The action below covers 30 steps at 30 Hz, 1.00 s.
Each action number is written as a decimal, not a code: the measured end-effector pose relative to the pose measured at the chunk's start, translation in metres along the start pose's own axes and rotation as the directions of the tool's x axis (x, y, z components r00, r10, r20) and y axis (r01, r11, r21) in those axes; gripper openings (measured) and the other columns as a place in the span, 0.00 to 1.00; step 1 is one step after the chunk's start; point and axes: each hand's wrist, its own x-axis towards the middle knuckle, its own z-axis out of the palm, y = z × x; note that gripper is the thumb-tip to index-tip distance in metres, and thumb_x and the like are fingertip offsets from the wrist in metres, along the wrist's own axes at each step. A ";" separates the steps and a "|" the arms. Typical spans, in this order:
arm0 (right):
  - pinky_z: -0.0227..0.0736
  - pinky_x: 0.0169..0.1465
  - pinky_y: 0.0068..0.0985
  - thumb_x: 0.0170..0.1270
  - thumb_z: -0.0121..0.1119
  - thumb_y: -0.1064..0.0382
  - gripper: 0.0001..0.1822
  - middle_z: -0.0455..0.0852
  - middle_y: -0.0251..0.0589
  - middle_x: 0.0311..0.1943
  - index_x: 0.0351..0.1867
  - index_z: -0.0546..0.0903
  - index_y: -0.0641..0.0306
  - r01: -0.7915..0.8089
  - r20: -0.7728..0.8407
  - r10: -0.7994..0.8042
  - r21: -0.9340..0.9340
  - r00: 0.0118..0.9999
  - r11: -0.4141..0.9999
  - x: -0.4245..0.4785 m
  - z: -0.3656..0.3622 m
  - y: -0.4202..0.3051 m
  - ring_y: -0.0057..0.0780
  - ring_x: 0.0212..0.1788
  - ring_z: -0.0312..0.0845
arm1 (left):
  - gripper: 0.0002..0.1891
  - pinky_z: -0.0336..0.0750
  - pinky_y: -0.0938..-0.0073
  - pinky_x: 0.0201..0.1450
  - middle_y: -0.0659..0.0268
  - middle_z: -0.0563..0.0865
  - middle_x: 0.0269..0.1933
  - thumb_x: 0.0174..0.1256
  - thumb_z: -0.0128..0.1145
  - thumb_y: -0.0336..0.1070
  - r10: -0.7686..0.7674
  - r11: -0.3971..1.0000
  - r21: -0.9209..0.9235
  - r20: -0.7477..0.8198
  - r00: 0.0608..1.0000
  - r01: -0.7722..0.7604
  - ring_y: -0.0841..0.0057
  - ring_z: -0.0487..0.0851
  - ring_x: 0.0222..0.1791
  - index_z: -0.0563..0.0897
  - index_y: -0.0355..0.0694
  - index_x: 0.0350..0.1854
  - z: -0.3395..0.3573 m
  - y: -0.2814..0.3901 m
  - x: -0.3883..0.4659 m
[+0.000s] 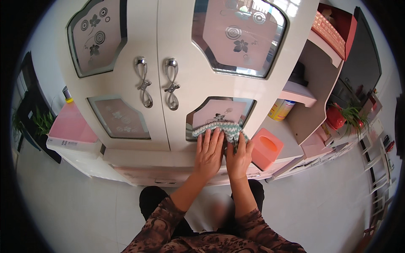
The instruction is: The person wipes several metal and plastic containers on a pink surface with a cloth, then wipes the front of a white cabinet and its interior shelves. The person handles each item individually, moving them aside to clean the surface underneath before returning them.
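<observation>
A green-and-white striped cloth (232, 129) lies against the lower mirrored panel (223, 110) of a white cabinet's right door (180, 129). My left hand (209, 151) presses flat on the cloth's lower left part, its fingers pointing up. At the cloth's lower right, my right hand (239, 157) has its fingers bent around bunched fabric. Above the cloth, flower and circle patterns show on the pink part of the panel. Two ornate metal handles (144, 83) flank the gap between the doors.
A pink-orange tissue box (267, 148) stands close to my right hand. Behind it, a yellow container (281, 109) sits on a side shelf. Left of the cabinet is a pink-topped storage unit (74, 121). Drawers with a pink front (142, 174) run below the doors, above my knees.
</observation>
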 end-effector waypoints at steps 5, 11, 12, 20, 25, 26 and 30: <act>0.74 0.34 0.33 0.55 0.63 0.63 0.26 0.71 0.57 0.41 0.55 0.72 0.68 0.028 -0.155 -0.012 0.102 0.988 0.994 0.042 -0.002 -0.028 0.50 0.37 0.75 | 0.21 0.47 0.56 0.69 0.61 0.66 0.67 0.63 0.47 0.34 0.060 0.997 0.054 -0.186 0.981 -0.051 0.63 0.58 0.69 0.72 0.37 0.60 -0.002 0.002 0.040; 0.73 0.39 0.32 0.55 0.64 0.65 0.25 0.70 0.57 0.44 0.55 0.73 0.69 0.105 -0.204 -0.066 0.187 0.977 0.977 0.073 -0.007 -0.063 0.49 0.41 0.74 | 0.20 0.56 0.57 0.65 0.60 0.72 0.63 0.63 0.50 0.37 0.029 0.992 0.126 -0.344 0.939 0.015 0.61 0.65 0.65 0.75 0.36 0.57 -0.029 -0.005 0.066; 0.74 0.40 0.30 0.55 0.64 0.64 0.26 0.71 0.58 0.44 0.55 0.73 0.69 0.120 -0.193 -0.093 0.135 0.977 0.984 0.072 -0.005 -0.062 0.50 0.41 0.74 | 0.20 0.57 0.57 0.64 0.60 0.72 0.63 0.63 0.51 0.36 0.016 0.992 0.123 -0.353 0.936 0.029 0.61 0.66 0.64 0.75 0.35 0.56 -0.026 -0.009 0.061; 0.69 0.37 0.29 0.45 0.60 0.67 0.25 0.74 0.41 0.36 0.51 0.80 0.54 0.507 -0.011 -0.516 0.207 0.857 0.837 0.044 0.020 -0.054 0.37 0.34 0.72 | 0.19 0.70 0.57 0.51 0.47 0.75 0.53 0.58 0.57 0.30 0.005 0.992 0.118 -0.397 0.918 0.045 0.52 0.75 0.49 0.75 0.24 0.49 -0.009 -0.036 0.012; 0.66 0.35 0.29 0.47 0.59 0.66 0.25 0.70 0.39 0.30 0.52 0.79 0.55 0.614 0.060 -0.629 0.165 0.775 0.772 0.034 0.023 -0.033 0.35 0.32 0.71 | 0.20 0.68 0.55 0.51 0.44 0.72 0.54 0.55 0.58 0.29 0.045 0.991 0.135 -0.284 0.958 -0.006 0.48 0.73 0.49 0.72 0.22 0.48 -0.006 -0.042 -0.015; 0.66 0.34 0.29 0.47 0.58 0.66 0.25 0.70 0.38 0.29 0.53 0.78 0.55 0.637 0.072 -0.651 0.148 0.756 0.756 0.035 0.022 -0.031 0.35 0.31 0.70 | 0.21 0.68 0.55 0.52 0.44 0.72 0.54 0.54 0.58 0.29 0.043 0.992 0.126 -0.280 0.959 -0.007 0.48 0.73 0.49 0.72 0.22 0.48 -0.005 -0.043 -0.015; 0.62 0.33 0.29 0.52 0.54 0.62 0.26 0.69 0.37 0.28 0.57 0.75 0.56 0.563 0.058 -0.563 0.014 0.825 0.826 0.054 0.003 -0.029 0.33 0.31 0.69 | 0.20 0.67 0.57 0.53 0.46 0.72 0.55 0.55 0.55 0.28 0.052 0.996 0.078 -0.285 0.957 -0.031 0.51 0.72 0.51 0.73 0.23 0.50 -0.009 -0.025 0.017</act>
